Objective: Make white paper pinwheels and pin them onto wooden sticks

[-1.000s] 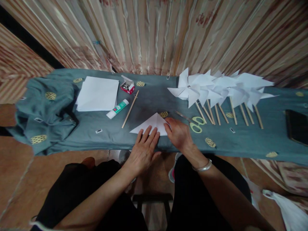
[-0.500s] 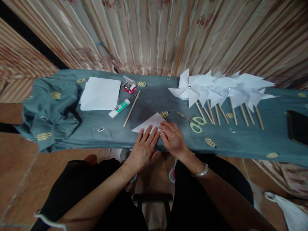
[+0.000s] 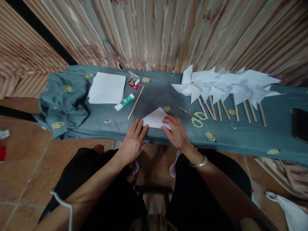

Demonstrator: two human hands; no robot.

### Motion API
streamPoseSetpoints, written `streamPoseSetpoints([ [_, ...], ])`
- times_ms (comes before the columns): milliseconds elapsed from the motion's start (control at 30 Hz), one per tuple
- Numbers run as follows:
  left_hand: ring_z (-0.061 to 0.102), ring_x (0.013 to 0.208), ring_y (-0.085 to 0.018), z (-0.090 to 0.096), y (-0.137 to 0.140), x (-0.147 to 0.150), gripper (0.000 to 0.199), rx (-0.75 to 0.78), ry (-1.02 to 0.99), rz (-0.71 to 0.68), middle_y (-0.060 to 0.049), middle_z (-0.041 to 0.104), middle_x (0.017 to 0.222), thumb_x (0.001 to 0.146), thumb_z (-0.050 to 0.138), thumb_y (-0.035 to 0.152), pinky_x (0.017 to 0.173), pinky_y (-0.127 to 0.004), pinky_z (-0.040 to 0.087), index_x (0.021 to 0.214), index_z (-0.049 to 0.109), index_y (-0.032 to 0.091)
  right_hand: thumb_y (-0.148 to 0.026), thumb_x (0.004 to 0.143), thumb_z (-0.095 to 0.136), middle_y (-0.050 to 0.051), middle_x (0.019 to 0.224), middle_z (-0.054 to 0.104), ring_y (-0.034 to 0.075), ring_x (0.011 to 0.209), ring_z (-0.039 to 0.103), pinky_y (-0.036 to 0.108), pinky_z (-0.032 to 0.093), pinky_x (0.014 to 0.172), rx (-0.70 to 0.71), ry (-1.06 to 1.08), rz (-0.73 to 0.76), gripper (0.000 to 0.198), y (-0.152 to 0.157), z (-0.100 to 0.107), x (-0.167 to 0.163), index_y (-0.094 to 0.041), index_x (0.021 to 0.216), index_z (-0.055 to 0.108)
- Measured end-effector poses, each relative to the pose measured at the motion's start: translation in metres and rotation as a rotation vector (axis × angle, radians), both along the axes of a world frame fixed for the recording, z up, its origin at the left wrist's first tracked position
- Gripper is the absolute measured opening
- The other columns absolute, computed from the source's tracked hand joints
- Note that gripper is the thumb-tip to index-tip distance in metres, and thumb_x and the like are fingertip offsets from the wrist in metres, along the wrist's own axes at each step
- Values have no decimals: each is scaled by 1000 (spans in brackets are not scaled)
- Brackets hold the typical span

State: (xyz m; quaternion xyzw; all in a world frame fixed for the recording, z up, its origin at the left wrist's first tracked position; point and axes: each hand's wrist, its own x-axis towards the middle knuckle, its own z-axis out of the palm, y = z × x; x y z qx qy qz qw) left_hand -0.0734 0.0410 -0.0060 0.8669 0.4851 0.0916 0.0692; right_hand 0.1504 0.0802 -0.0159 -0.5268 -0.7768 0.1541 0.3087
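Observation:
A white sheet of paper folded into a triangle [image 3: 155, 119] lies near the front edge of the cloth-covered table, its peak pointing away from me. My left hand [image 3: 132, 141] is flat across its left corner, fingers stretched out and covering most of that corner. At the right end, my right hand [image 3: 176, 133] has its thumb and bent fingers on the paper, gripping it there. Scissors with pale green handles [image 3: 197, 119] rest just right of my right hand. A thin wooden stick [image 3: 136, 103] lies beyond my left hand.
A stack of white paper [image 3: 107, 88], a glue stick [image 3: 124, 102] and an open red box of metal pins [image 3: 133, 81] lie at the left. Several white paper pinwheels [image 3: 204, 85] on sticks overlap at the back right. A black phone-like object [image 3: 300, 125] is at far right.
My left hand has slid left along the folded edge to the paper's left corner. My right hand stays at the right end. The whole view has shifted slightly.

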Motion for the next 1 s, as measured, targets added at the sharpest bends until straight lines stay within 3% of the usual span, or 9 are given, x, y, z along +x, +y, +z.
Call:
streamPoseSetpoints([
  [300,33,143,-34,1,-4,-23,59,50,63,50,-25,39,151,92,53,31,116,-54,30,141,40,1,-27,94,47,13,116,66,28,108,59,47,45,98,3,-33,-90,22,-20,-1,45,-19,106,64],
  [500,39,140,-35,3,-3,-26,51,56,-67,73,-25,45,146,92,52,30,112,-56,35,137,44,6,-21,94,38,14,118,66,29,110,59,51,45,100,25,-37,-116,31,-26,0,62,-18,111,64],
  [700,43,137,-31,7,7,-16,48,108,-362,170,-20,50,141,93,53,32,111,-52,39,136,42,14,-36,97,41,12,113,69,27,108,63,48,49,96,-36,109,-174,32,-16,9,52,-20,113,64],
  [833,41,139,-30,4,20,-1,57,97,-390,148,-20,47,145,92,53,28,113,-51,37,144,33,15,-47,88,58,14,122,66,30,116,59,51,46,100,-62,92,-136,35,-4,6,39,-20,110,66],
  [1000,40,139,-30,1,31,9,64,36,-400,137,-19,44,148,89,54,24,113,-50,35,147,29,15,-36,79,67,10,119,67,28,112,62,49,48,98,-131,240,-141,16,4,-2,29,-22,87,68],
])
